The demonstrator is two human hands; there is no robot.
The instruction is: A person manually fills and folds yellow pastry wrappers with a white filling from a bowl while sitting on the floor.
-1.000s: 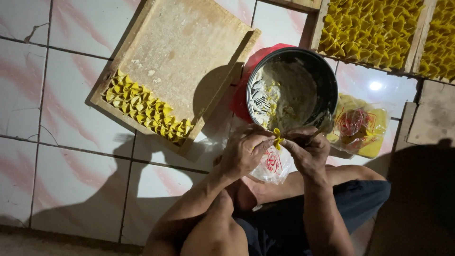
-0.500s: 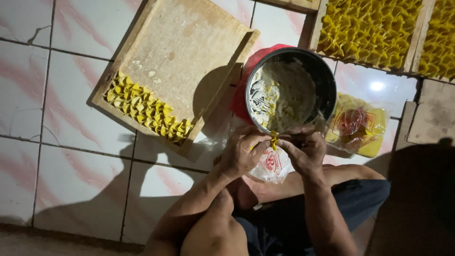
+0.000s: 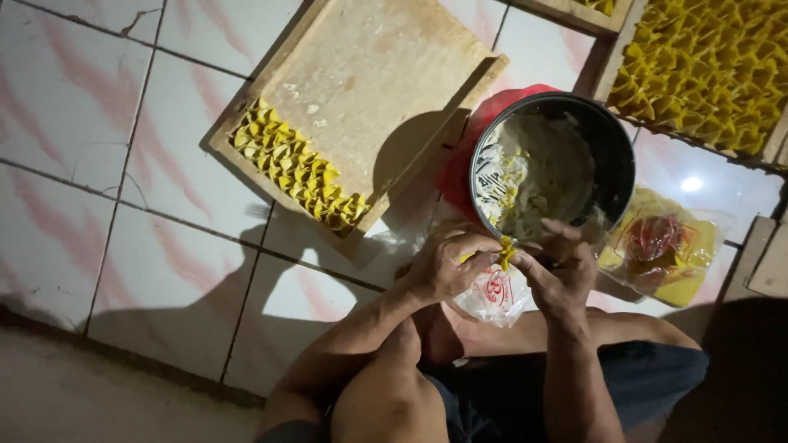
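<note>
My left hand (image 3: 444, 267) and my right hand (image 3: 561, 270) meet just below the rim of a dark round bowl (image 3: 620, 156) of pale filling. Both pinch one small yellow folded dumpling wrapper (image 3: 506, 251) between their fingertips. A wooden tray (image 3: 377, 74) lies to the left on the tiled floor, with rows of folded yellow dumplings (image 3: 297, 166) along its near edge. Under my hands rests a clear plastic bag (image 3: 494, 294) with a red mark.
A red lid or mat (image 3: 461, 164) lies under the bowl. A plastic pack of yellow wrappers (image 3: 663, 255) sits right of the bowl. Another tray full of yellow dumplings (image 3: 710, 61) stands at the top right. My knees and dark shorts fill the bottom.
Both hands have stayed together at the bowl's near rim, working the yellow wrapper between the fingers. The view has shifted only slightly.
</note>
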